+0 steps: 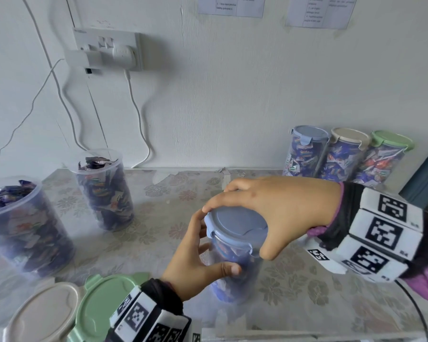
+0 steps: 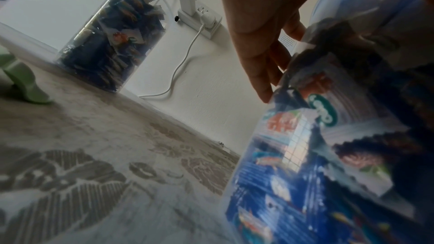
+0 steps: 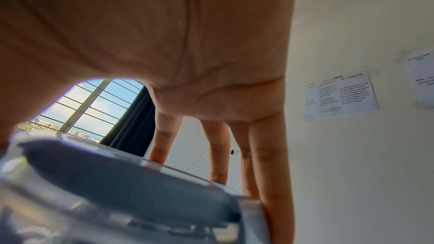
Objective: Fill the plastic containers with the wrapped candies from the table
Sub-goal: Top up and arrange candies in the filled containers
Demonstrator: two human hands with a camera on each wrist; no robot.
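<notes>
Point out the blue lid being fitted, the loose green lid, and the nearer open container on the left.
blue lid (image 1: 235, 222): head view, middle of its top face.
green lid (image 1: 101, 307): head view, centre of the flat top.
open container (image 1: 27, 233): head view, clear side wall.

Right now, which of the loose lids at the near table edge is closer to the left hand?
The green plastic lid, beside the left hand; the beige lid lies farther left.

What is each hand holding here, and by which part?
Both hold the same candy container: the left hand grips its clear body, the right hand grips the blue lid by its rim.
</notes>
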